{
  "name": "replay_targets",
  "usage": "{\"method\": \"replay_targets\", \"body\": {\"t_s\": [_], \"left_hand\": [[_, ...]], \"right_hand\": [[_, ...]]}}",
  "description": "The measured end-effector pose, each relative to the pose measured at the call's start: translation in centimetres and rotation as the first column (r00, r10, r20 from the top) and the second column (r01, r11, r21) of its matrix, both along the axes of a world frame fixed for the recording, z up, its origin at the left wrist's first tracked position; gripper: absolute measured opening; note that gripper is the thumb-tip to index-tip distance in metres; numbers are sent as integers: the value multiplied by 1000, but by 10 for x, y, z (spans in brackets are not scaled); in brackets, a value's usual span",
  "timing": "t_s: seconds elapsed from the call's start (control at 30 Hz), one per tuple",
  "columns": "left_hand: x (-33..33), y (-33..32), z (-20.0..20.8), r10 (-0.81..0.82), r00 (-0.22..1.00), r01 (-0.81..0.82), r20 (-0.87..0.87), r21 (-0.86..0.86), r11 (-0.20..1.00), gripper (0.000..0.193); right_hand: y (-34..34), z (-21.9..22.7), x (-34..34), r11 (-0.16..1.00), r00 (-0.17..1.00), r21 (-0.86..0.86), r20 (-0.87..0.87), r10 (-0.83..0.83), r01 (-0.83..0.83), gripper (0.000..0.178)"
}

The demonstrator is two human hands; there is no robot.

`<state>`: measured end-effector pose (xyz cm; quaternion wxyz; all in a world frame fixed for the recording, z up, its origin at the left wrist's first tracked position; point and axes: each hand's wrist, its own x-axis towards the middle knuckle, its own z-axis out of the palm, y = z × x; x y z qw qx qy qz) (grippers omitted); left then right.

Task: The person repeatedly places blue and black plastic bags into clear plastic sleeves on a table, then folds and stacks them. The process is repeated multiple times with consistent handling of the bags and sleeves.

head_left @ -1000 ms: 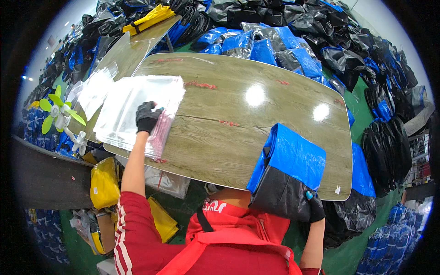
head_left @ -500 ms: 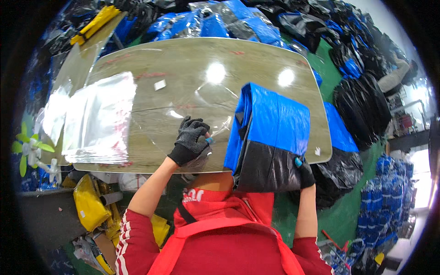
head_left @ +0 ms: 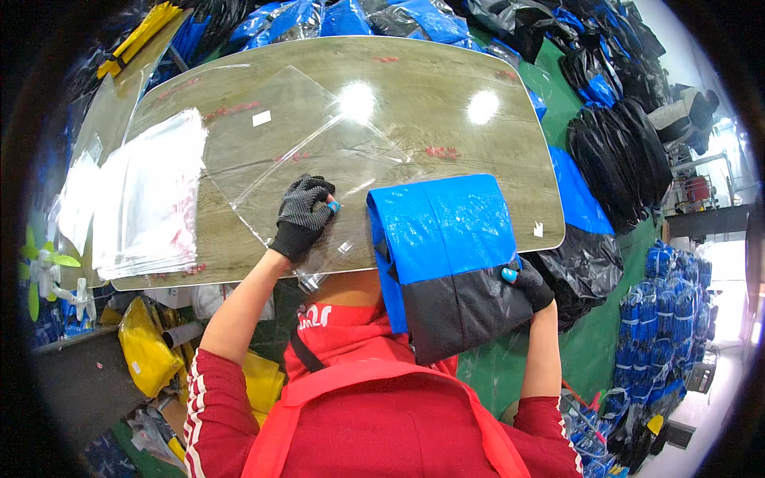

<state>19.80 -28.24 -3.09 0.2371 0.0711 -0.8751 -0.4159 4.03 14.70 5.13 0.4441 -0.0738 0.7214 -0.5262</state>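
Note:
My left hand (head_left: 307, 213), in a grey dotted glove, rests on a clear plastic bag (head_left: 351, 159) lying slantwise on the table. Its fingers are curled together on the film, with bare fingertip skin and a blue patch showing at the thumb side. My right hand (head_left: 532, 285), gloved in black, grips the right edge of a folded blue-and-black plastic sheet (head_left: 446, 231), a blue patch showing at the thumb. The folded sheet overhangs the table's near edge, blue part farther away, black part nearer me. The right fingers beneath the sheet are hidden.
A stack of clear bags (head_left: 155, 199) lies on the left of the wood-patterned table (head_left: 422, 80). A small white label (head_left: 261, 119) sits near its middle. Blue and black bundles (head_left: 617, 163) crowd the far and right sides; yellow pieces (head_left: 147, 350) lie below left.
The folded sheet has swung down and left, nearer my body, with my right hand still on it. More of the clear bag now shows spread flat. The whole view has shifted slightly.

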Motion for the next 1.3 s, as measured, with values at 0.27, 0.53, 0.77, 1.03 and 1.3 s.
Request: {"method": "replay_targets", "body": {"t_s": [0.27,0.53,0.77,1.03,1.3], "left_hand": [[1,-6,50,-36,990,11,133,186,982,25],[39,13,80,-254,964,261,82,-92,961,23],[52,26,74,-225,973,227,54,-22,974,13],[46,30,72,-204,977,215,65,-316,924,23],[48,35,77,-187,978,209,95,-339,917,28]], "right_hand": [[-92,5,69,969,994,-239,71,78,-59,74],[-148,-29,6,845,912,-344,182,-367,409,40],[-186,-61,-39,942,956,-280,167,239,-186,27],[-143,-23,-28,908,959,-373,268,-92,191,24],[-198,-37,-54,870,874,-109,-132,467,-481,29]]}}
